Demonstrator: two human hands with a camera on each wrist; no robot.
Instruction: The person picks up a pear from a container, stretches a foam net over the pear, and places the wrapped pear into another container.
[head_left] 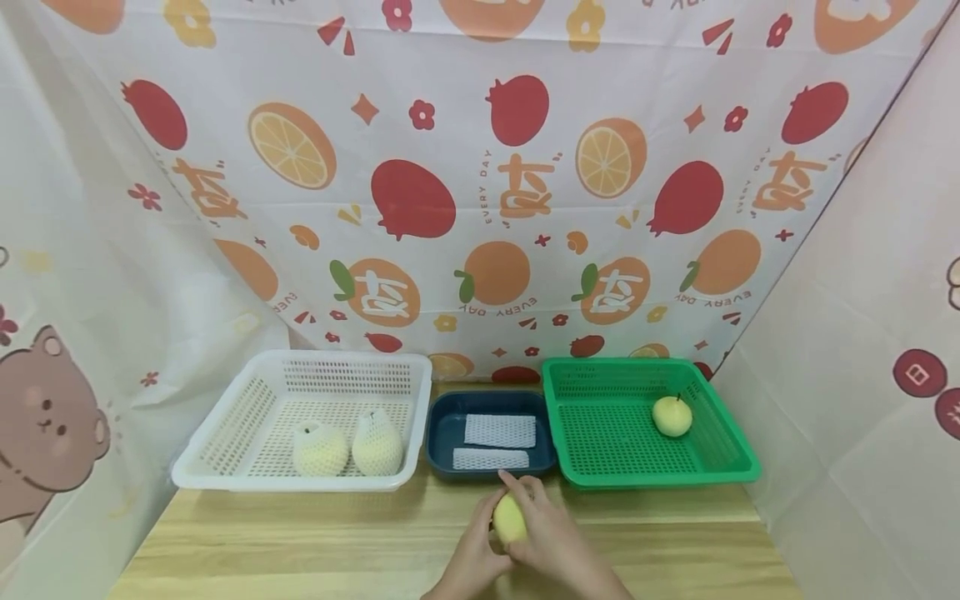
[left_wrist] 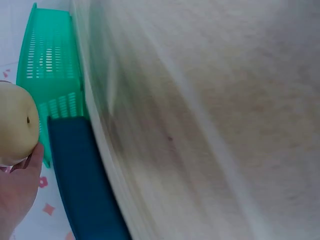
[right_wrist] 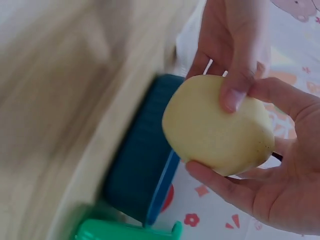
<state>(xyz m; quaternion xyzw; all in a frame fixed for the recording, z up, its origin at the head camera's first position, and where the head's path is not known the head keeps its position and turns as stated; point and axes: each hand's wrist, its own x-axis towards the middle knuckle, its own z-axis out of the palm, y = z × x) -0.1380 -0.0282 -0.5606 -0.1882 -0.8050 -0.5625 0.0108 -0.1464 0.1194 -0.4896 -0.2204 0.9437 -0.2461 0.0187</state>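
A bare yellow pear [head_left: 510, 518] is between both hands, over the wooden table's front part. My left hand [head_left: 474, 546] holds it from the left, and in the right wrist view its thumb [right_wrist: 234, 99] lies across the pear's skin. From the other side my right hand [head_left: 551, 537] grips the same fruit, fingers and thumb spread around it. The pear [left_wrist: 17, 122] shows its round end with a small dark spot in the left wrist view. Just beyond the hands is a dark blue tray [head_left: 442, 473] with white foam net sleeves [head_left: 500, 431] lying flat in it.
At the left a white basket [head_left: 225, 482] contains two pears in foam nets [head_left: 320, 450]. A green basket [head_left: 652, 480] on the right has one bare pear [head_left: 672, 416] inside. Fruit-printed cloth [head_left: 480, 208] hangs behind, and pale cloth walls flank the wooden table [head_left: 315, 542].
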